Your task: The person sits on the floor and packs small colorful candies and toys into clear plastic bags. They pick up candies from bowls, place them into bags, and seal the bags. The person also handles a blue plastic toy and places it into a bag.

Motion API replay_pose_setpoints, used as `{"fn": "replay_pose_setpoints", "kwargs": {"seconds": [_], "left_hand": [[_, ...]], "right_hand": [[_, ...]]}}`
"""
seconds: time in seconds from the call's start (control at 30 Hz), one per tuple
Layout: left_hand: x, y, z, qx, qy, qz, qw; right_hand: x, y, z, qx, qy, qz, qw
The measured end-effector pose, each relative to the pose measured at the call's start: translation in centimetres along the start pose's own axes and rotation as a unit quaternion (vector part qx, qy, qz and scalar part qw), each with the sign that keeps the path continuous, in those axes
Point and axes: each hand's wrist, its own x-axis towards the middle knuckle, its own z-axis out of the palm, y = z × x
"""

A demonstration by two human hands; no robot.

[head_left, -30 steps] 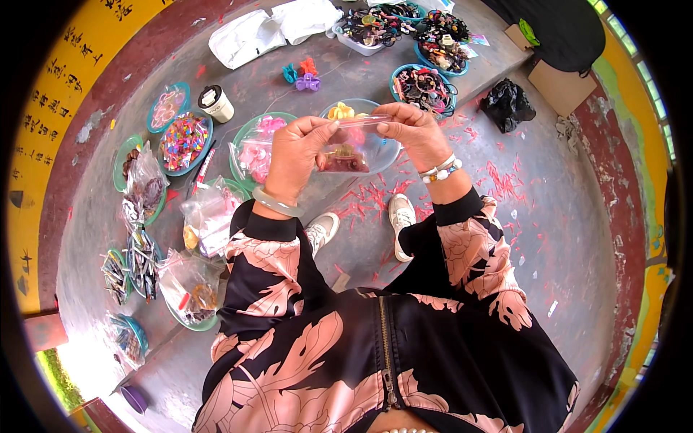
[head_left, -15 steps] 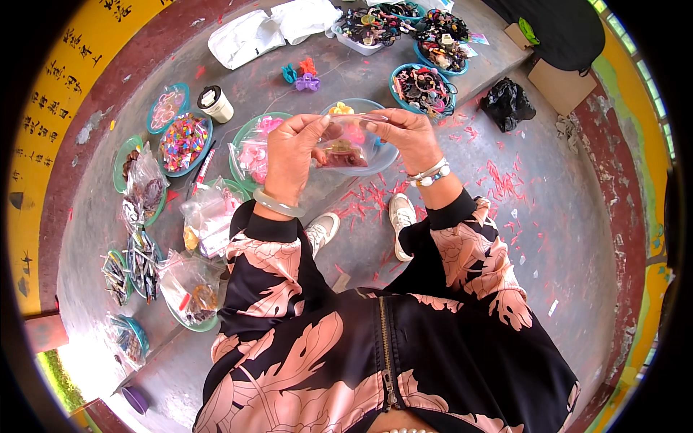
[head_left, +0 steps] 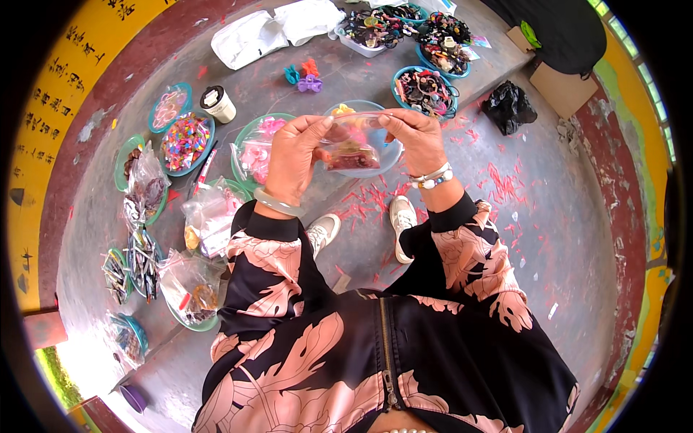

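Between my two hands a small clear plastic bag [head_left: 352, 153] hangs by its upper edge, with dark reddish items at its bottom. My left hand [head_left: 294, 153] pinches the bag's upper left corner, thumb against fingers. At the upper right corner my right hand [head_left: 417, 141] grips it the same way. What exactly lies inside is too small to make out. Behind the bag stands a pale blue see-through bowl [head_left: 386, 160], partly hidden, with yellow and pink pieces in it. Left of that, a green basin [head_left: 242, 172] holds pink hair pieces, partly behind my left hand.
Several basins stand at the left, one of colourful clips [head_left: 185, 144]. Beside it is a lidded cup [head_left: 218, 105]. Three claw clips [head_left: 309, 83] lie farther off, near white bags [head_left: 249, 40]. Hair-tie basins [head_left: 424, 92] stand at the back right, near a black plastic bag [head_left: 509, 108]. Red scraps [head_left: 502, 180] litter the floor.
The fingers of my right hand have shifted slightly along the bag's upper edge, and the bag looks more spread out. Both hands still hold it in nearly the same place.
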Motion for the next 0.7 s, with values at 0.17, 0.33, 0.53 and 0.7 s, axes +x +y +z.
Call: {"fn": "replay_pose_setpoints", "kwargs": {"seconds": [0.17,0.33,0.53,0.7], "left_hand": [[0.1,-0.3,-0.2,-0.011,-0.055,0.005,0.998],[-0.1,-0.5,0.0,0.0,-0.117,0.034,0.993],[-0.2,-0.5,0.2,0.097,-0.117,0.023,0.988],[-0.4,-0.3,0.1,0.099,-0.091,0.022,0.991]], "right_hand": [[0.1,-0.1,-0.9,0.045,0.019,-0.007,0.999],[0.3,-0.6,-1.8,0.09,0.022,0.0,0.996],[0.5,-0.5,-2.0,0.112,0.023,0.012,0.993],[0.6,-0.3,-2.4,0.111,0.024,0.02,0.993]]}}
